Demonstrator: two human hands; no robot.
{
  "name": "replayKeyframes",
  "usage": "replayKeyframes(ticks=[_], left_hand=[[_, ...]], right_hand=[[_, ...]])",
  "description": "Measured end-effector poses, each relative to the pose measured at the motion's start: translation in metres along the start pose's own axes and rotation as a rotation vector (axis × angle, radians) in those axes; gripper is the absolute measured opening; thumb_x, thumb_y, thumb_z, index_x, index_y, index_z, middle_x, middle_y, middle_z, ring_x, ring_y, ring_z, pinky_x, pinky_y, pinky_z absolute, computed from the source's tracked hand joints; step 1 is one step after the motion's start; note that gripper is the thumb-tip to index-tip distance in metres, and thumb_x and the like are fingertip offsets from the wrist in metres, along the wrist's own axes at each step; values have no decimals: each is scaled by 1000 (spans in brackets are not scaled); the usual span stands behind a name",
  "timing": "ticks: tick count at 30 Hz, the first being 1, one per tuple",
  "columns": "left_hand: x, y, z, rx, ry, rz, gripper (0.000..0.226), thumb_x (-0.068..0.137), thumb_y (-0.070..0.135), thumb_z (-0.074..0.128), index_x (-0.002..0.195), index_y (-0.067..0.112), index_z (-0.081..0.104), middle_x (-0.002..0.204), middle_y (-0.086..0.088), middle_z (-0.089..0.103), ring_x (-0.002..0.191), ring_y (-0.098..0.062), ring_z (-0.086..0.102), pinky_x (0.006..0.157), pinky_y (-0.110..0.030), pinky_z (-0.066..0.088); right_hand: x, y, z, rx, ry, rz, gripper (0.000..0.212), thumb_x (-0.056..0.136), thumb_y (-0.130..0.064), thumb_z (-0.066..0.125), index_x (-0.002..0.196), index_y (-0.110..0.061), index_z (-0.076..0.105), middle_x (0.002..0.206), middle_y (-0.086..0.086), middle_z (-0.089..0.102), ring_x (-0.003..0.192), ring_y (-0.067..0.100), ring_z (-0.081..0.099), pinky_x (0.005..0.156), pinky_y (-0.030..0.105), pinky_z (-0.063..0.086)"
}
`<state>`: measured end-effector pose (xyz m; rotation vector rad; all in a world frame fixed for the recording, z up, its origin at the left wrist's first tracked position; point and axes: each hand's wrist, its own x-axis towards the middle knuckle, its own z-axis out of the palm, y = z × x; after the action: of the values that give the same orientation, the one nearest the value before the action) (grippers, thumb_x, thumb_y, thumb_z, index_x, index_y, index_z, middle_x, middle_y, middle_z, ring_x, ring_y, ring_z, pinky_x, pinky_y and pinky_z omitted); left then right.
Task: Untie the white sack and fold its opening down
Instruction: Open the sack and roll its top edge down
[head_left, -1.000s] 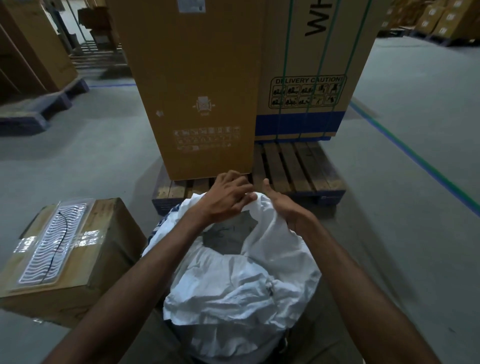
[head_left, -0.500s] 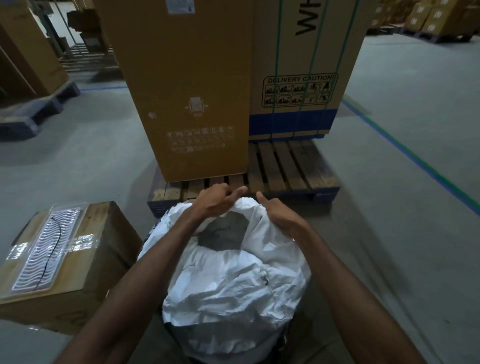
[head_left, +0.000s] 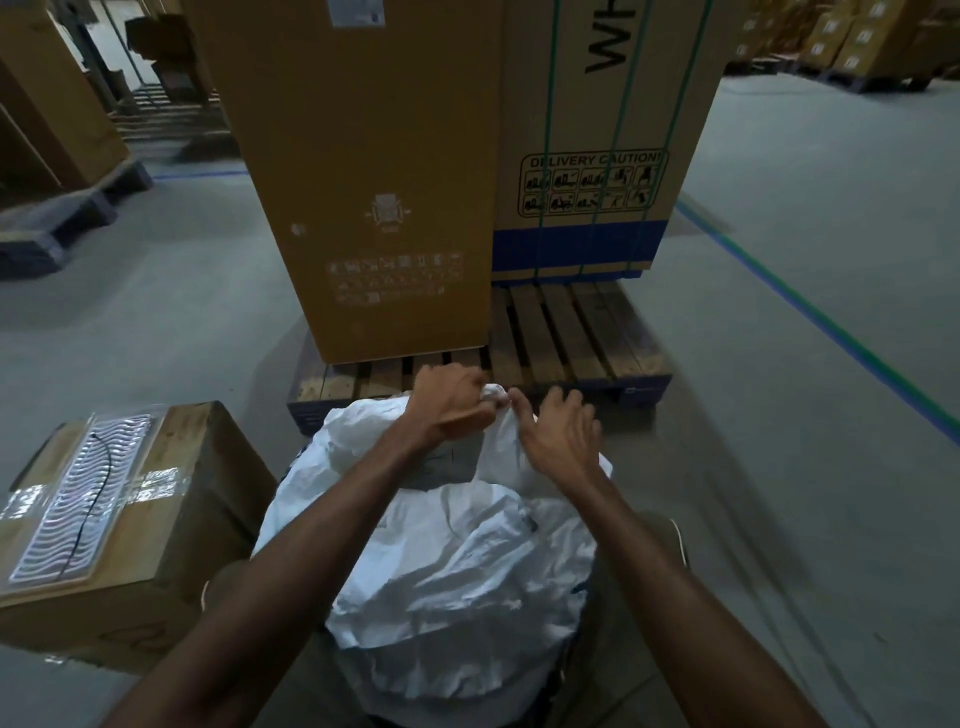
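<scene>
White sack (head_left: 457, 561) stands on the grey floor (head_left: 779, 415), directly in front of the person and near a wooden pallet (head_left: 561, 338) beyond it. The sack's mouth is open at the far side, with a dark interior showing. Left hand (head_left: 449, 402) has its fingers curled tight round a bunched bit of the far rim. Right hand (head_left: 558, 434) rests just beside it on the rim; thumb touches the fabric, fingers loosely bent and narrow, grip not clear. Tall cardboard box (head_left: 363, 182) stands on the pallet. A smaller taped box (head_left: 119, 509) sits to the sack's left.
</scene>
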<state>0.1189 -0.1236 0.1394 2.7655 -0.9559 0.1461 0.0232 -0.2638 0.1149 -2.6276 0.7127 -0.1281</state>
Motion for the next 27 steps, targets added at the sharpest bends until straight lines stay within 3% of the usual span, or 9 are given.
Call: replayKeyframes(ticks=[3,6,9,14,16,19,22,25,27], left_hand=[[0,0,13,-128,-1,-163,51,88,62,48,62,19,51,60,2,51,56,-19,50,55,-30,32],[5,-7,22,-266,-77,-254,57,81,72,44,65,20,58,66,1,61,60,-20,58,57,-32,43],[8,-18,18,-377,-139,-175,59,81,72,46,74,18,67,76,0,70,69,-22,65,65,-38,49],[2,-27,11,-300,-198,-45,32,102,48,50,116,22,62,123,-8,63,120,-27,47,90,-43,40],[-4,-22,17,-167,-209,-12,31,103,43,50,124,22,55,136,-6,52,131,-28,36,105,-49,34],[-18,-10,12,-248,-66,120,46,94,35,58,137,26,47,147,0,42,140,-22,27,116,-52,24],[-21,5,-4,-281,-24,247,71,83,42,58,150,33,36,154,2,39,141,-17,29,114,-45,20],[-13,18,-17,-551,-267,193,70,85,57,59,149,40,36,150,1,50,129,-19,50,107,-44,40],[-6,22,-20,-649,-297,121,62,83,72,58,134,37,53,134,2,63,112,-15,62,94,-41,52]], right_hand=[[-6,6,14,88,-18,93,78,99,-71,23,116,-6,61,121,18,63,111,35,61,97,46,46],[-7,10,24,111,-64,164,85,96,-75,15,112,-9,66,120,15,67,114,35,60,101,50,43],[-6,10,25,221,-168,176,81,97,-74,16,118,-15,67,125,11,66,124,35,55,112,56,32],[8,18,21,1217,-418,482,65,95,-63,50,112,-5,74,108,20,75,101,36,72,97,54,56],[7,14,8,1442,-417,537,58,100,-50,50,111,1,72,103,24,75,97,40,70,90,47,56],[12,8,-4,1583,-403,477,55,102,-41,45,112,7,69,102,27,74,94,42,66,87,43,54],[11,-3,-24,1685,-476,369,56,101,-41,48,122,8,64,121,29,66,105,43,64,106,52,46],[12,-2,-39,1658,-551,254,62,99,-48,51,124,8,62,117,29,67,102,41,67,97,51,52],[11,7,-40,1601,-546,221,68,99,-54,50,120,9,67,115,29,69,99,41,68,94,50,52]])
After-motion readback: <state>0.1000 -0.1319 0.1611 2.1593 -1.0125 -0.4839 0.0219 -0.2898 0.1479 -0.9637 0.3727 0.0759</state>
